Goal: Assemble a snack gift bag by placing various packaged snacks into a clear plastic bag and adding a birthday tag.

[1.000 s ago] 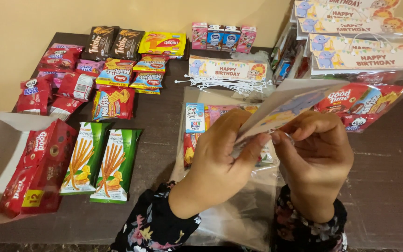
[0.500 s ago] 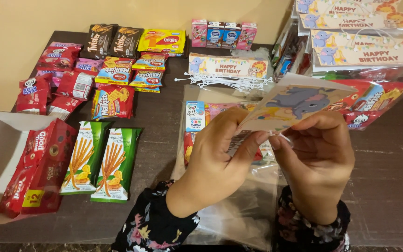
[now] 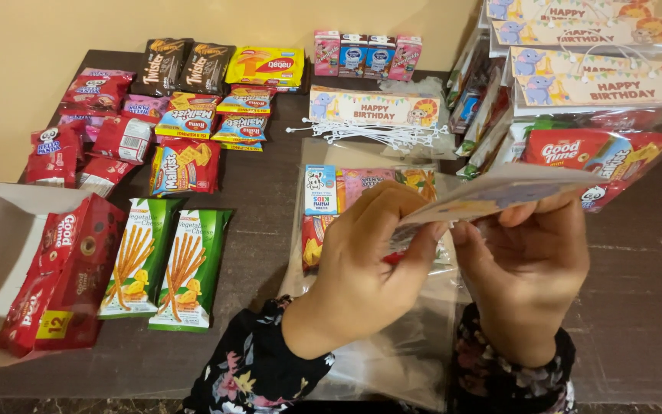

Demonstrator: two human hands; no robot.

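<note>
My left hand [image 3: 369,261] and my right hand [image 3: 526,268] both pinch a folded paper card topper [image 3: 499,192], held almost flat and edge-on above a clear plastic bag [image 3: 392,353]. The bag lies on the dark table [image 3: 270,192] and holds a small milk carton [image 3: 319,192] and snack packets. Both wrists wear dark floral sleeves. The hands cover the bag's middle.
Two green stick-snack packs [image 3: 166,264] and a red biscuit box [image 3: 63,276] in an open white carton lie at left. Rows of snack packets [image 3: 185,165], milk cartons [image 3: 362,54], a card topper stack [image 3: 373,107] with white ties, and filled party bags [image 3: 591,115] at right.
The card topper has tilted from showing its printed face to lying nearly flat and edge-on. Both hands stayed over the bag, fingers shifting along the card's lower edge.
</note>
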